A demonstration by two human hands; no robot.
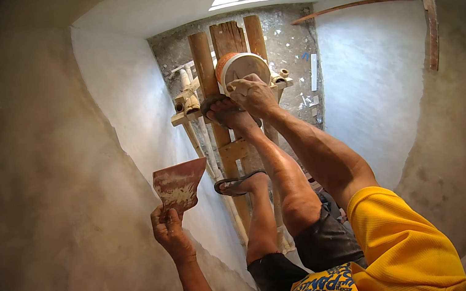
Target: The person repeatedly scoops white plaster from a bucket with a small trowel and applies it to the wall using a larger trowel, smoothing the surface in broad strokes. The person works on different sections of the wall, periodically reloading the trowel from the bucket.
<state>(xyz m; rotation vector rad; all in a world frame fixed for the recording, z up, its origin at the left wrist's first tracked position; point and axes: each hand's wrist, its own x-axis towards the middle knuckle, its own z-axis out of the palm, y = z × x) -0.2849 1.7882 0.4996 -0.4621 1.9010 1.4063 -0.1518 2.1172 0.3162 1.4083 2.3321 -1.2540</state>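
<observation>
The left hand (pixel 172 234) was clamped on a reddish-brown flat spreader (pixel 181 184) (its face smeared pale), left of the scaffold planks (pixel 203 57). On those planks, beyond the sandalled feet (pixel 234 119), sat a bucket (pixel 222 68); the right hand (pixel 253 95) was at its rim, the grip impossible to tell.

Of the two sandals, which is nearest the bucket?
The right sandal: it sits just below and left of the bucket in the picture, whereas the left sandal is farther back, much lower in view.
</observation>
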